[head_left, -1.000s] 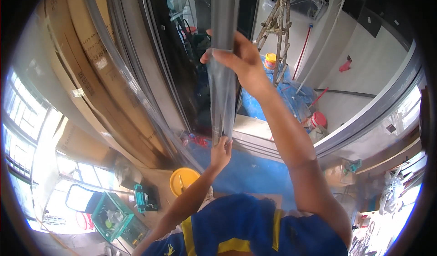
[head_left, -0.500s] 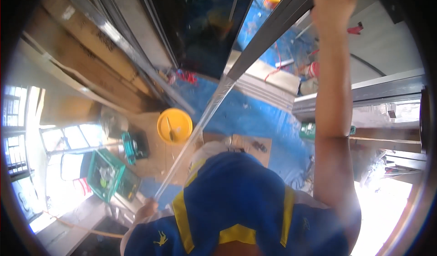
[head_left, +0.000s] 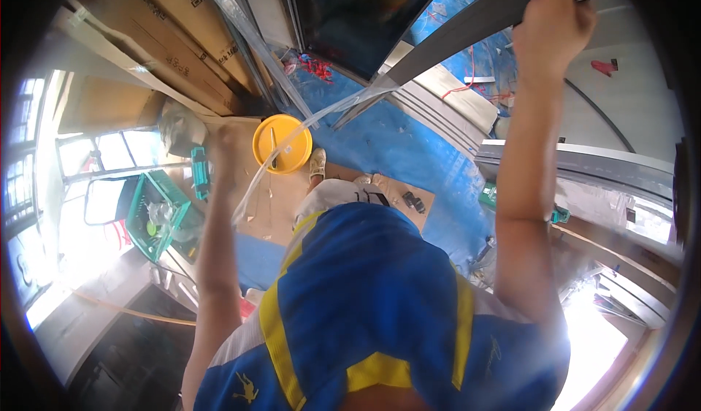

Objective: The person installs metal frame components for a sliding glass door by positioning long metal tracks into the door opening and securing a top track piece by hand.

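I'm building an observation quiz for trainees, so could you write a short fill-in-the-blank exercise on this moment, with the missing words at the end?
1. The hand at the dark grey bar is the person's ____ one.
2. A strip of clear film crosses the view of the round lid, which is coloured ____.
3. In the picture, the blurred left hand is to the ____ of that lid.
4. The main colour of the shirt is ____.

Missing words: right; yellow; left; blue.
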`<state>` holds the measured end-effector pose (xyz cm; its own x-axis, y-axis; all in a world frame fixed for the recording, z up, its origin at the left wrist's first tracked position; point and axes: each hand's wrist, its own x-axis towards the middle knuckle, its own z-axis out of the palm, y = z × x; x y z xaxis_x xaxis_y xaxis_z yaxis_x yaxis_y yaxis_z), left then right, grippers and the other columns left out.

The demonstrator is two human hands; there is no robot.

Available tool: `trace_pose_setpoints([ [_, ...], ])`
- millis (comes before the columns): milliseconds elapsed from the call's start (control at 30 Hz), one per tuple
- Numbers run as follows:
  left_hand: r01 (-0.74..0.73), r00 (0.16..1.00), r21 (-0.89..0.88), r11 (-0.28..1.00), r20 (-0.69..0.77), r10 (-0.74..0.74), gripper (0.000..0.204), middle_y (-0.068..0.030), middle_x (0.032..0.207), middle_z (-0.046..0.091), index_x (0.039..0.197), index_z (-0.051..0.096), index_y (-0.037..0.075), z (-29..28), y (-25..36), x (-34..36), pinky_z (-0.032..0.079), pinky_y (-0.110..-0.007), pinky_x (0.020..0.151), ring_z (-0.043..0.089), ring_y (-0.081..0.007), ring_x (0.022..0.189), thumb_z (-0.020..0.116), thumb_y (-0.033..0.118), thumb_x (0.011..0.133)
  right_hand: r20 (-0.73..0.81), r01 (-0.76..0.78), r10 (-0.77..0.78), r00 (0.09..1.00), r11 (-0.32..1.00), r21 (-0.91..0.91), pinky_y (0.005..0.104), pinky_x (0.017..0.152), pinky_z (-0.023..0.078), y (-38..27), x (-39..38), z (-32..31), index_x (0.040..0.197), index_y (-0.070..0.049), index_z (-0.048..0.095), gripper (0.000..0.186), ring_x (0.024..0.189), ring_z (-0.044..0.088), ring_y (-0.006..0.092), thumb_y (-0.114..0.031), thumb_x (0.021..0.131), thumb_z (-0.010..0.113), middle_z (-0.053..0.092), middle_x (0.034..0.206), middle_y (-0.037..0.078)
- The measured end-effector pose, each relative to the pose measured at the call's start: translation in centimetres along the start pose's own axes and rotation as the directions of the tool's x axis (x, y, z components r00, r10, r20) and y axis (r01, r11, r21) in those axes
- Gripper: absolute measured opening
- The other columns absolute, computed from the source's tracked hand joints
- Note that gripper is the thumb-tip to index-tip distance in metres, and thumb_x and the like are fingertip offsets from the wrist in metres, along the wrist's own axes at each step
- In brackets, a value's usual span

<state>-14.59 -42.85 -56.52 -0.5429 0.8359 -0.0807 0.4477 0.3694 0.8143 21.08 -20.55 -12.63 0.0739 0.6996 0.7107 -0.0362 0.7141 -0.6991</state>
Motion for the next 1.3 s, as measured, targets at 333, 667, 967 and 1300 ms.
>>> trace_pose_setpoints([
  [333,-0.057,0.92,-0.614,0.788,0.275,0.281,0.054,-0.0103,0.059,0.053,0.072,0.052,0.002,20.0,26.7,-4.8,0.038,-0.04,0.053,0.045,-0.0176,0.054,0.049,0.043,0.107,-0.136,-0.143,0.138,0.981,0.99,-0.022,0.0249,0.047,0.038,6.7,-2.9,-0.6,0.076,-0.007,0.058,0.035,0.05,0.048,0.0087,-0.029,0.103,0.064,0.053,0.063,0.0],
  [667,0.104,0.534,0.737,0.668,0.525,-0.663,0.037,-0.0231,0.118,0.068,0.129,0.067,0.012,2.7,-20.4,-22.2,0.054,-0.05,0.09,0.068,-0.0405,0.104,0.053,0.015,0.095,-0.215,0.044,-0.069,0.974,0.992,-0.116,0.0237,0.05,0.038,8.3,-2.0,0.7,0.075,-0.01,0.061,0.029,0.049,0.044,0.0051,-0.024,0.099,0.068,0.047,0.059,-0.003],
  [967,0.504,0.435,0.767,0.397,0.172,-0.884,0.039,-0.0274,0.109,0.072,0.118,0.067,0.0,-3.8,-24.8,-30.3,0.06,-0.051,0.073,0.071,-0.0423,0.102,0.064,0.026,0.089,-0.062,-0.342,0.344,0.937,0.939,0.046,0.0384,0.063,0.043,7.9,-2.3,-4.3,0.086,-0.007,0.053,0.028,0.064,0.045,0.0164,-0.029,0.1,0.062,0.044,0.073,0.003],
  [1300,0.439,0.763,-0.118,0.891,0.572,-0.3,0.082,-0.0309,0.138,0.055,0.145,0.043,-0.005,16.9,3.2,-5.2,0.042,-0.04,0.11,0.054,-0.0389,0.132,0.076,0.042,0.087,0.042,-0.257,0.253,0.967,0.953,0.16,0.0298,0.059,0.036,-11.3,0.8,-25.3,0.073,-0.015,0.047,0.035,0.062,0.042,0.0122,-0.039,0.099,0.053,0.042,0.068,-0.002],
])
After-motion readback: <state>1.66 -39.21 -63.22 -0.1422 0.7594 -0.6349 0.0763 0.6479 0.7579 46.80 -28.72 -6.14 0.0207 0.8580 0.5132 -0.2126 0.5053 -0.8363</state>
